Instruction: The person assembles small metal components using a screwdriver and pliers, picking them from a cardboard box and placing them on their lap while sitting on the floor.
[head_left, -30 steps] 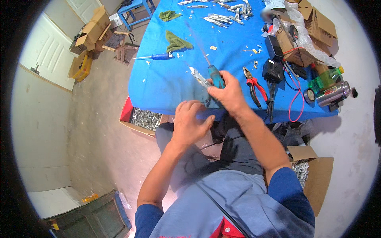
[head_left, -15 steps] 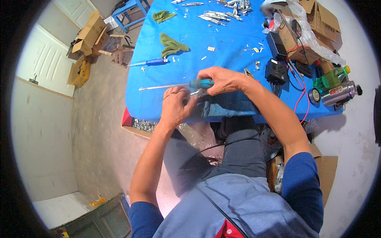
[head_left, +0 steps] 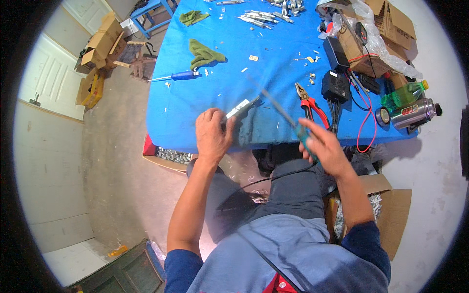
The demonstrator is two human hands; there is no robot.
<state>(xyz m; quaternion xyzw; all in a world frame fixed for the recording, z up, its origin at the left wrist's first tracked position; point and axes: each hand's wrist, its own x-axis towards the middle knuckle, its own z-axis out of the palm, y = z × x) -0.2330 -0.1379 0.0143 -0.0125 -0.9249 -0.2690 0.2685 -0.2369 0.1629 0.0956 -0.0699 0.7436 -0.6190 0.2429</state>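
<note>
My left hand (head_left: 214, 134) is closed around one end of a slim silver-and-white metal piece (head_left: 238, 109) near the table's front edge. The piece slants up to the right, with a thin dark tip. Its exact kind cannot be made out. My right hand (head_left: 322, 146) grips a screwdriver (head_left: 302, 133) by its teal handle, at the front edge further right. The blurred shaft points up and left, its end apart from the metal piece. Just beyond that hand lie red-handled pliers (head_left: 309, 103) with their jaws parted.
A blue-handled screwdriver (head_left: 183, 75) and green cloths (head_left: 205, 53) lie on the blue table (head_left: 171, 127). Several silver pieces (head_left: 259, 18) are piled at the back. Black power boxes (head_left: 336, 85), wires, a green bottle (head_left: 408, 95) and a steel flask (head_left: 415, 113) crowd the right side.
My right hand has swung right and toward me with the screwdriver, whose shaft now points up-left instead of left. The metal piece in my left hand and the pliers are now in plain sight.
</note>
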